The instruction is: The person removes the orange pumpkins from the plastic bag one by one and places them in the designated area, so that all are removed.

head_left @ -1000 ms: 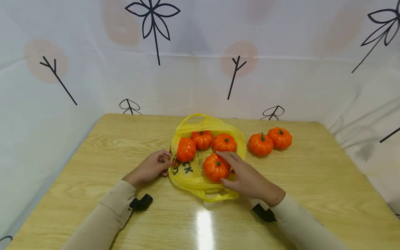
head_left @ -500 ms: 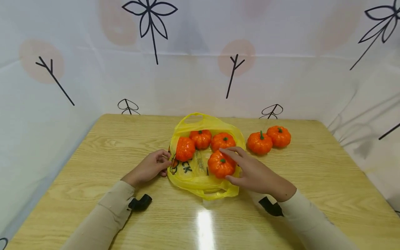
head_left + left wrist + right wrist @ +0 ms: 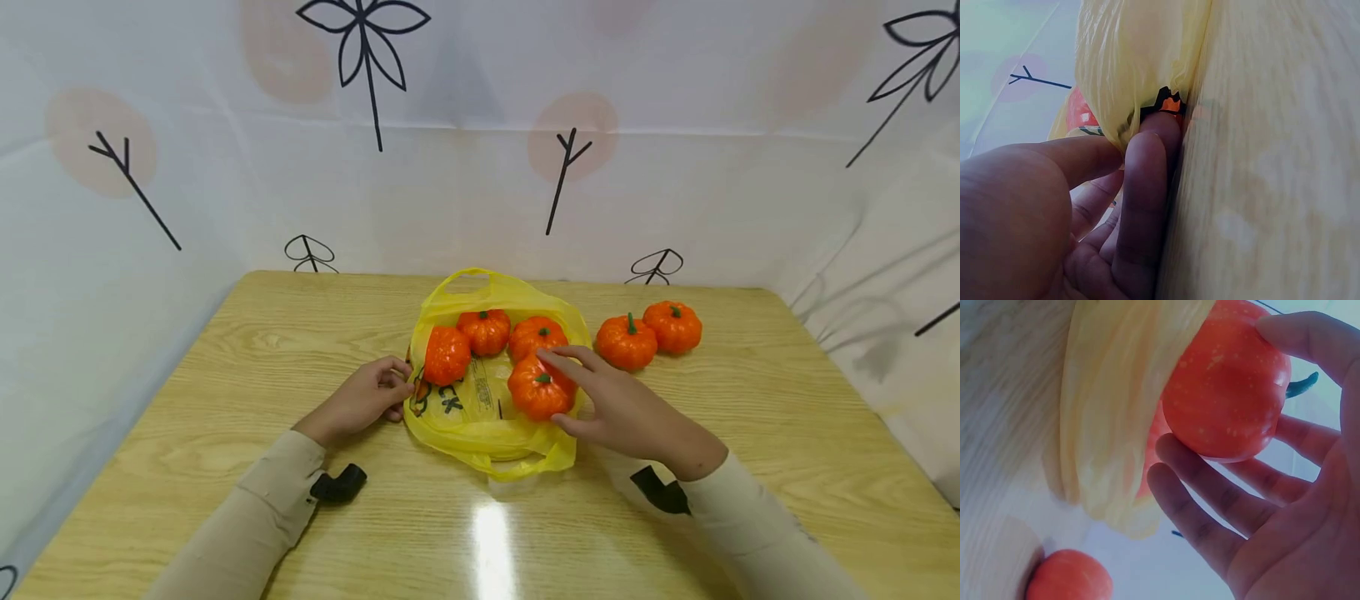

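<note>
A yellow plastic bag (image 3: 450,433) lies on the table with its mouth toward me and several small orange pumpkins in it, among them one at the left (image 3: 447,357) and one at the back (image 3: 484,332). My left hand (image 3: 367,396) pinches the bag's left edge between thumb and fingers, low beside the tabletop in the left wrist view. My right hand (image 3: 618,404) holds a pumpkin (image 3: 538,390) with a green stem at the bag's right side, thumb and fingers around it. In the right wrist view this pumpkin (image 3: 1229,387) overlaps the bag's edge.
Two more pumpkins, one with a tall stem (image 3: 626,343) and one behind it (image 3: 673,327), sit on the wooden table (image 3: 300,333) right of the bag. A patterned white cloth (image 3: 450,192) hangs behind the table.
My right hand has shifted to the right and slightly up with the pumpkin in it, toward the bag's right rim. The left hand stays at the bag's left edge.
</note>
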A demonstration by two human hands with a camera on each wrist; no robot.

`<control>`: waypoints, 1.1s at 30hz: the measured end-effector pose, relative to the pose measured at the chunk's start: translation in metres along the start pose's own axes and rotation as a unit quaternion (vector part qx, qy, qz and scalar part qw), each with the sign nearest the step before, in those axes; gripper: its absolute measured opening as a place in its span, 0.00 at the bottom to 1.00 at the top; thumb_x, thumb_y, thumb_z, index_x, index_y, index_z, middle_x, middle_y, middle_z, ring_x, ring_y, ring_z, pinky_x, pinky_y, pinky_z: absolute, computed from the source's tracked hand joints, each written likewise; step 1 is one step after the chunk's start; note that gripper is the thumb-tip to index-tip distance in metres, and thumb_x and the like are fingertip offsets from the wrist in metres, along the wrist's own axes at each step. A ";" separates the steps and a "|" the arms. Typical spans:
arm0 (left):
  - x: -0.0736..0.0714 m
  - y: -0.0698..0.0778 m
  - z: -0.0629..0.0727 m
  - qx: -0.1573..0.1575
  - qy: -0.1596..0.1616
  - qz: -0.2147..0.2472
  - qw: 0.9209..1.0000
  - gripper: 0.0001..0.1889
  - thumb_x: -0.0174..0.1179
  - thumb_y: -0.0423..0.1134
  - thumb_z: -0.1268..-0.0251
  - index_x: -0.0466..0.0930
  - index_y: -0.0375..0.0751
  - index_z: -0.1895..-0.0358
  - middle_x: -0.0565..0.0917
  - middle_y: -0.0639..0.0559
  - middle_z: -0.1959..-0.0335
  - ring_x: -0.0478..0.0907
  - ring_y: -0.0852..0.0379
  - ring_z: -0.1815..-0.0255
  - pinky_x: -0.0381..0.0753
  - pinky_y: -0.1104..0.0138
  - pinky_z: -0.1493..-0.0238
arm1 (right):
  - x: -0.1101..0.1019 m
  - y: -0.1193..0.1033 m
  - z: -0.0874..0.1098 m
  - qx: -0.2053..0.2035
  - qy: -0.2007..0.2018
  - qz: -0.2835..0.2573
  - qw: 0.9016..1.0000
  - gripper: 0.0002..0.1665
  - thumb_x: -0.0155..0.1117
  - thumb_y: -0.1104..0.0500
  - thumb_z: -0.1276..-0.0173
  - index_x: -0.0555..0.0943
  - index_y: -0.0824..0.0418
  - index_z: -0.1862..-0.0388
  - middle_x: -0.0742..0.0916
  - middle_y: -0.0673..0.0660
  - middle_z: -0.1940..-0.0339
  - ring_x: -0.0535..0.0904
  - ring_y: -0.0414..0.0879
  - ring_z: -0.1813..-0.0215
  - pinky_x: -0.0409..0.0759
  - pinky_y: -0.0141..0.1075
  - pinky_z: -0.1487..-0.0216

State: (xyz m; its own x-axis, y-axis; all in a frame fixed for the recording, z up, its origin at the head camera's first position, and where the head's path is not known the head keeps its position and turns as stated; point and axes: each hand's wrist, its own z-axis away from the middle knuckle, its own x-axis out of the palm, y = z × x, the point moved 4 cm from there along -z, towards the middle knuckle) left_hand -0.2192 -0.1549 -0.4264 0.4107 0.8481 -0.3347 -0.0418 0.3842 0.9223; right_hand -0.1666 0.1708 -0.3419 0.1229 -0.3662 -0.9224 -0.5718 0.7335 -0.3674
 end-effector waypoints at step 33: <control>0.001 -0.001 0.000 -0.002 -0.003 0.001 1.000 0.12 0.55 0.35 0.24 0.71 0.34 0.44 0.80 0.44 0.61 0.77 0.55 0.70 0.84 0.65 0.65 | -0.038 0.044 0.004 0.098 0.249 0.017 0.963 0.46 0.70 0.58 0.35 0.60 0.56 0.21 0.66 0.68 0.27 0.81 0.62 0.54 0.83 0.60 0.54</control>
State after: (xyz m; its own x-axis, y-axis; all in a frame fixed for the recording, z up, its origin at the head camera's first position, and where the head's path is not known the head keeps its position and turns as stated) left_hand -0.2190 -0.1549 -0.4277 0.4157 0.8468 -0.3318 -0.0455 0.3837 0.9223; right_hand -0.1932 0.2192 -0.3234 -0.3257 -0.5342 -0.7800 -0.3980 0.8259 -0.3994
